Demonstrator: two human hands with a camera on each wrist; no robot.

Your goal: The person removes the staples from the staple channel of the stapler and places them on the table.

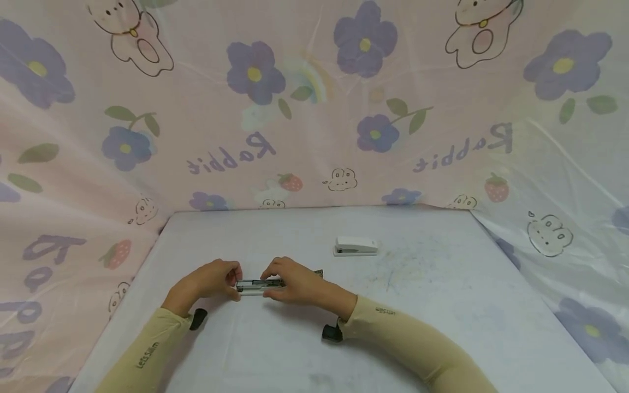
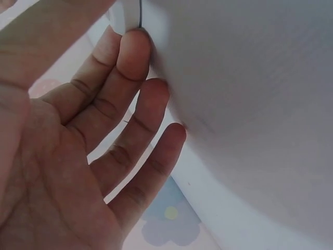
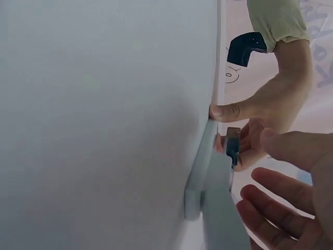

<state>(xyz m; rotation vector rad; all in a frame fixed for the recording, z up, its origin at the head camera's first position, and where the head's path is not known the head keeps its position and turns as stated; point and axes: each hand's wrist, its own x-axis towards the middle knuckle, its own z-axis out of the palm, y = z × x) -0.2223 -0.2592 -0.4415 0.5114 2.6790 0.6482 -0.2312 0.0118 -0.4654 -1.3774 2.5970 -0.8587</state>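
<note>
A pale stapler (image 1: 251, 292) lies on the white table between both hands, a metal and dark channel along its top. My left hand (image 1: 210, 279) pinches its left end; in the right wrist view, that thumb rests on the end of the pale base (image 3: 200, 161). In the left wrist view, the left fingertips (image 2: 136, 54) touch a white edge. My right hand (image 1: 300, 284) is over the stapler's right part, its thumb and fingers spread apart in the right wrist view. A dark, patterned end (image 1: 319, 272) shows beyond this hand. The right hand hides the stapler's middle.
A second, white stapler (image 1: 357, 246) stands farther back, right of the hands. Grey smudges mark the table (image 1: 403, 267) at the right. Printed cloth (image 1: 314, 120) rises behind the table and along both sides. Each wrist carries a black device (image 1: 332, 333).
</note>
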